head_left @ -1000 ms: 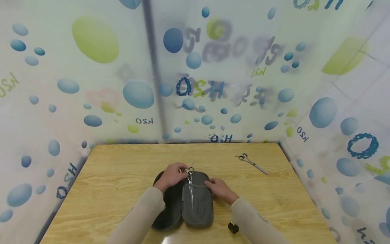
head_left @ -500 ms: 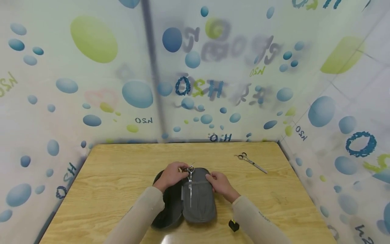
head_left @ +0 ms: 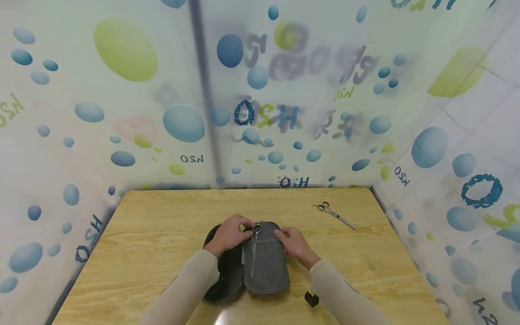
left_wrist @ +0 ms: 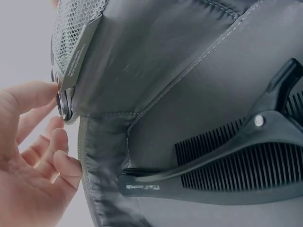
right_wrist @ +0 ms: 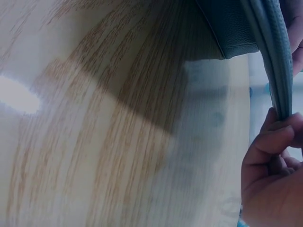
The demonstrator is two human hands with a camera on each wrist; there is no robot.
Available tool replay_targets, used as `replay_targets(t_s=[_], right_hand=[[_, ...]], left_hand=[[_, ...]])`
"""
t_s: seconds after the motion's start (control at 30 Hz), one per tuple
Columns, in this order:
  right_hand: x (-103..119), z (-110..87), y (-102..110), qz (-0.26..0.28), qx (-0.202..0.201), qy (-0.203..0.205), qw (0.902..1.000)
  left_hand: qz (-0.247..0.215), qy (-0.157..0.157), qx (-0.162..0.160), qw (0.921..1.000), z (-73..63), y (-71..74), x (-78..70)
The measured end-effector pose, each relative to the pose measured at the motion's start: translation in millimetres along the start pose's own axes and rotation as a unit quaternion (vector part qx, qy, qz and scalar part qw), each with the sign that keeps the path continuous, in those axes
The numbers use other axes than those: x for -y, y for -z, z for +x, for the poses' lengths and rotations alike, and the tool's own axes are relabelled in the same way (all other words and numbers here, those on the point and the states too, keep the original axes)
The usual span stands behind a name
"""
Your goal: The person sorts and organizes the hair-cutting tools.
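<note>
Fingers and thumb of the left hand (head_left: 230, 232) pinch the scissors (head_left: 257, 230) at the ring end, just beyond the mouth of a sheer pocket (head_left: 271, 266) on the right leaf of the grey case (head_left: 228, 295). From those fingertips the scissors run toward the person's body: rings at the far end, blades pointing back down the leaf, their pale outline showing through the pocket. Their long axis lies nearly parallel to the case's hinge and close beside it, with only a slight slant. That alignment between blades and pocket looks like what any further slide depends on, and the left hand is the nearer one, being on the rings already. At the leaf's far right corner, the right hand (head_left: 294, 243) grips the padded edge between thumb and fingers, well clear of the scissors; the right wrist view shows that edge clasped above the table (right_wrist: 118, 156). Inside the left leaf, the left wrist view shows a black comb (left_wrist: 227, 195) with a clip arm. A second pair of scissors (head_left: 338, 216) lies far off to the right, touched by neither hand.
</note>
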State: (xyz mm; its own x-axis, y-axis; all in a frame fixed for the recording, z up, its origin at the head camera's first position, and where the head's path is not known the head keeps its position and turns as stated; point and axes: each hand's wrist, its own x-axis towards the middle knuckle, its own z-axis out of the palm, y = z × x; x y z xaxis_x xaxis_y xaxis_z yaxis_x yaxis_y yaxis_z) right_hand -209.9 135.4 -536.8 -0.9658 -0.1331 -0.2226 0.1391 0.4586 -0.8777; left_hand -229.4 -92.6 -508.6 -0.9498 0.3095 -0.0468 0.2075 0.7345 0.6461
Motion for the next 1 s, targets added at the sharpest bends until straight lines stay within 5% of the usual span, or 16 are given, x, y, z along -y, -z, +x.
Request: replay_targets(t_s=[0.73,1.0], right_hand=[[-1.9,-0.9,0.4,-0.005,-0.001,0.014,0.9999],[1.0,-1.6,1.3,-0.010,0.007,0.012,0.9999]], left_hand=[[0.016,-0.015,0.048,0.9986,-1.6,3.0,-4.8],[0.079,0.004,0.036,0.9963,1.2,-2.4,-5.8]])
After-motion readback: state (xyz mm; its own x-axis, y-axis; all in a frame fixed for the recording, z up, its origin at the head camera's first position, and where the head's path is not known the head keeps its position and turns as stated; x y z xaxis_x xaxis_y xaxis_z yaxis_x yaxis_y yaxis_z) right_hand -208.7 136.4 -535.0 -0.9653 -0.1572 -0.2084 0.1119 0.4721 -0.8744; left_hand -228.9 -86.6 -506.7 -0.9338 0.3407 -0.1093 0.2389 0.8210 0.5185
